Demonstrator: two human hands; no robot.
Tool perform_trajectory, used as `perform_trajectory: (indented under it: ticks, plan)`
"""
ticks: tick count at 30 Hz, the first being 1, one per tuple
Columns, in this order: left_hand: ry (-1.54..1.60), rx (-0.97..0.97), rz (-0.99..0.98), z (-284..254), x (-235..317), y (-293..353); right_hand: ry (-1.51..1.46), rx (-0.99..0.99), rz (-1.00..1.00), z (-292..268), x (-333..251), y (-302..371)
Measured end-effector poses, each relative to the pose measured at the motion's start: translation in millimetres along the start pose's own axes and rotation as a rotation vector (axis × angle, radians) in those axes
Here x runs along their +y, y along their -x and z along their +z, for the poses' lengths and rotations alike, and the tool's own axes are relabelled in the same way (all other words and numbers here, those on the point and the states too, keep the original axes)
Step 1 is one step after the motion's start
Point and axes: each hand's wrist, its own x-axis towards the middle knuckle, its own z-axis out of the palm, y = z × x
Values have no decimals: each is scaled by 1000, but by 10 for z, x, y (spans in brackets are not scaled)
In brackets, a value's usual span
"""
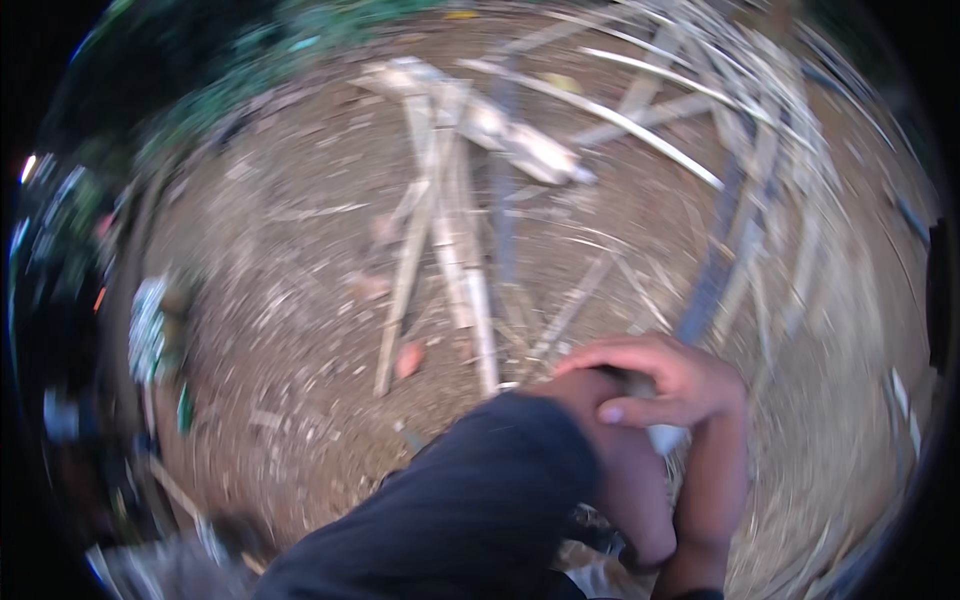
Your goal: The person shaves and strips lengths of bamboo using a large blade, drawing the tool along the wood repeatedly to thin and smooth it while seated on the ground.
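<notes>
My right hand (665,380) rests over my bent bare knee (590,395), its fingers curved along the top and its thumb apart from them. It appears to hold nothing. Dark shorts (450,500) cover the thigh of that leg. Just beyond the knee, several split bamboo strips (443,240) lie on the ground, their far ends propped on or against a thicker pale piece of bamboo or wood (505,135). A small whitish thing (665,438) shows under my right wrist, too blurred to name. My left hand is out of view.
A heap of long thin bamboo strips (760,110) spreads across the far right. Brown earth (290,330) is strewn with chips, and a reddish leaf-like piece (409,358) lies there. Blurred whitish and green things (158,330) stand at the left. Green plants (260,60) border the far side.
</notes>
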Motion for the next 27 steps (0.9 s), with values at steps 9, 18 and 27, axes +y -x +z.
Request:
perform_trajectory:
  ticks: [9,18,27]
  plan:
    - [-352,-174,46,-717,-535,334,271,1471,966,-394,2161,2683]
    - [-384,-538,-381,-736,-792,158,710,1431,1287,541,3388,1692]
    - [-225,-238,-350,-1162,-782,70,138,1715,1188,714,2900,1916]
